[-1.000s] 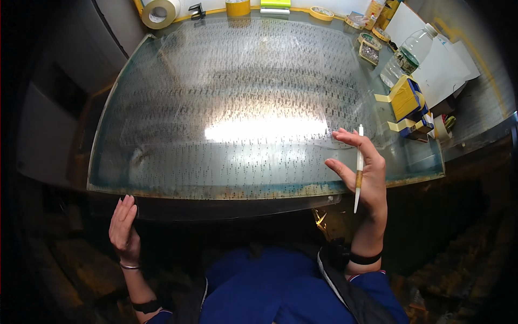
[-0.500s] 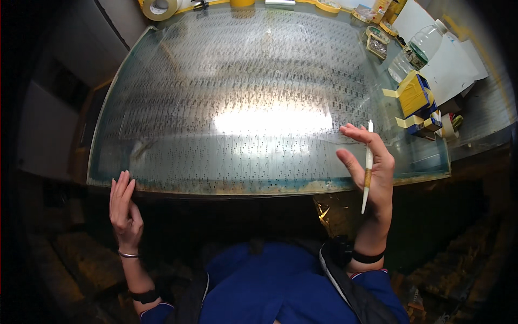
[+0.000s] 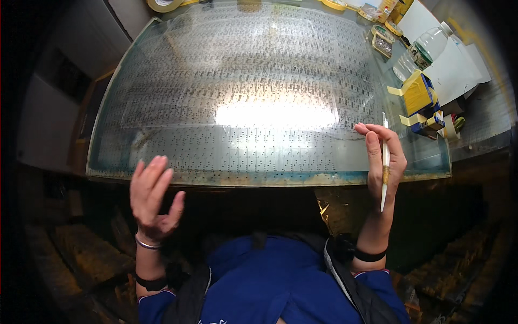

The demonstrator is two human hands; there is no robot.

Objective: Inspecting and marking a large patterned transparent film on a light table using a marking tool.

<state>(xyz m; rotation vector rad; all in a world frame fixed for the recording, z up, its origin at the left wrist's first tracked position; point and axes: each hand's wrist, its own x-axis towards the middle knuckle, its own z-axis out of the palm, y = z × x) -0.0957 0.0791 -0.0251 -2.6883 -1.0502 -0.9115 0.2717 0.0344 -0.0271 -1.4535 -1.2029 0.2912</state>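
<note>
- White pen-like tool (image 3: 385,171), seen from the head view, sits grasped in the right hand's (image 3: 396,161) bent fingers, near the counter's (image 3: 105,129) front right.
- Left hand (image 3: 151,197) is empty, fingers spread, at the front edge; contact unclear.
- Dotted clear sheet (image 3: 248,70) covers most of the counter.

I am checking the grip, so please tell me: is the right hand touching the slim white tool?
Touching. The head view shows the slim white tool lying against the right hand, its two ends sticking out beyond the hand.
</note>
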